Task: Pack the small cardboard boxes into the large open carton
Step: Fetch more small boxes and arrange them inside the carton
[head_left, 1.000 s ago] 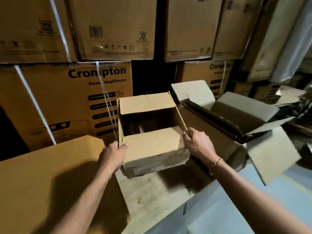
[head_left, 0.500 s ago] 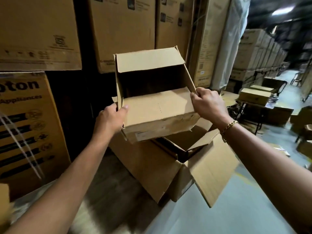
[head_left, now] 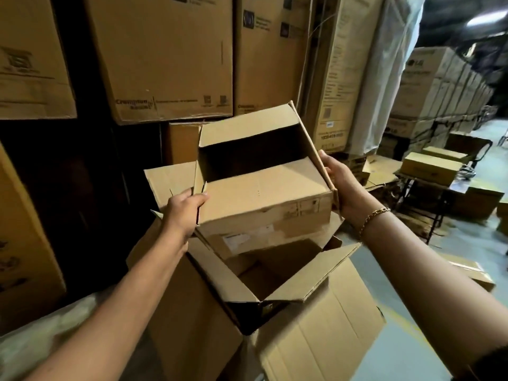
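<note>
A small brown cardboard box, its top half open with one flap folded in, hangs in the air between both hands. My left hand grips its left side, thumb hooked over the edge. My right hand holds the right side wall, fingers curled behind it. Directly below stands the large open carton, its flaps spread outward and its dark inside partly visible under the small box.
Tall stacks of printed cartons form a wall close behind. To the right an aisle with a grey floor runs back; flat boxes lie on a metal stand there.
The small box has travelled right from the wooden surface and now hangs lower, just over the large carton's opening. My view has swung right and closer.
</note>
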